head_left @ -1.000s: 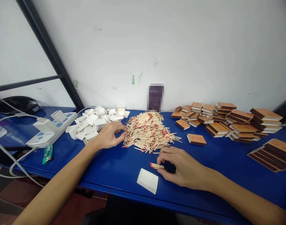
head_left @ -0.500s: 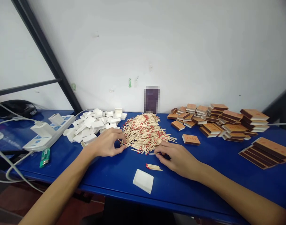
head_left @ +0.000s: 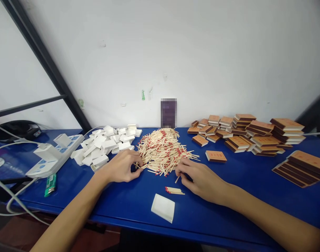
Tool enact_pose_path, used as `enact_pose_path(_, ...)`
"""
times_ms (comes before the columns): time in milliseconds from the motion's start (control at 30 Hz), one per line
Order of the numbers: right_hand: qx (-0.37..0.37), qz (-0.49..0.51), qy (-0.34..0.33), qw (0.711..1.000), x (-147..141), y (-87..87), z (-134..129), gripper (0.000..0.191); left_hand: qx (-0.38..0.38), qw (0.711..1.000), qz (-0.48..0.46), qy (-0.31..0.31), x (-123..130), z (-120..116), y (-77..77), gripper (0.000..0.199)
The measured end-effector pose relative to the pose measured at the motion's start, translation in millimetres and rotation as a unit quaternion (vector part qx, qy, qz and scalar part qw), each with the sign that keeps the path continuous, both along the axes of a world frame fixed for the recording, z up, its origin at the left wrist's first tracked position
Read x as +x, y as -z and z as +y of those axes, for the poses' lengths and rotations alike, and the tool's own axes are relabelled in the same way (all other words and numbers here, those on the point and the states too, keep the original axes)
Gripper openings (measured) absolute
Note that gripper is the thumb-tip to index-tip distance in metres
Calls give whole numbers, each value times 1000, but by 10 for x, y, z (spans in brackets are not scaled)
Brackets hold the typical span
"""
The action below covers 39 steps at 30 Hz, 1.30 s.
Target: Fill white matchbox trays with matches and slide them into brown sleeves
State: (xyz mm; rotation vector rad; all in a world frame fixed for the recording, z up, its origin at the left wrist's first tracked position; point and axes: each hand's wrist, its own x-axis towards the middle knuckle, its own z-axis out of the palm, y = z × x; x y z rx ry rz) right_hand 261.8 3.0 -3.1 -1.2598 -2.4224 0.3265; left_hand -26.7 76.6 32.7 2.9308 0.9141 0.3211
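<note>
Right hand (head_left: 202,180): grip narrow, thumb and fingertips pinched on a single match (head_left: 177,179), its bare end angled down toward the desk (head_left: 118,206); a fingertip pinch probably because the stick is so thin. Left hand (head_left: 125,166), left of that grip: fingers curled almost together at the edge of the match pile (head_left: 161,150), thin sticks at the tips; cannot tell whether any are held. Pile fills the space between the hands and beyond them, presumably for reach from either side. Just nearer the body than the right grip, a small row of matches (head_left: 175,190), red heads all leftward, which looks like deliberate lining-up. Nearer again and slightly left, one white tray (head_left: 163,207) lies flat, apart from the others, likely for easy access. Beyond the left grip, a loose heap of white trays (head_left: 101,143). Beyond and right of the right grip, a lone matchbox (head_left: 216,156); behind it, piled matchboxes (head_left: 263,142), and farther right a leaning stack (head_left: 301,168), perhaps kept there to leave elbow room. Far left of both grips: power strip (head_left: 55,159), small green object (head_left: 50,185).
</note>
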Motion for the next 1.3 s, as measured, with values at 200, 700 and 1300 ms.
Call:
enact_pose_path(200,5,30,-19,999,41,40,26,21,14,1000,-1,1,16,6,10,9)
enact_pose_path(700,12,-2,64,998,-10,10,-9,8,33,999,-7,-16,33,38,58,13)
enact_pose_path(1300,-2,93,-5,996,25,5,62,8,33,992,-58,111,660,-199,55,9)
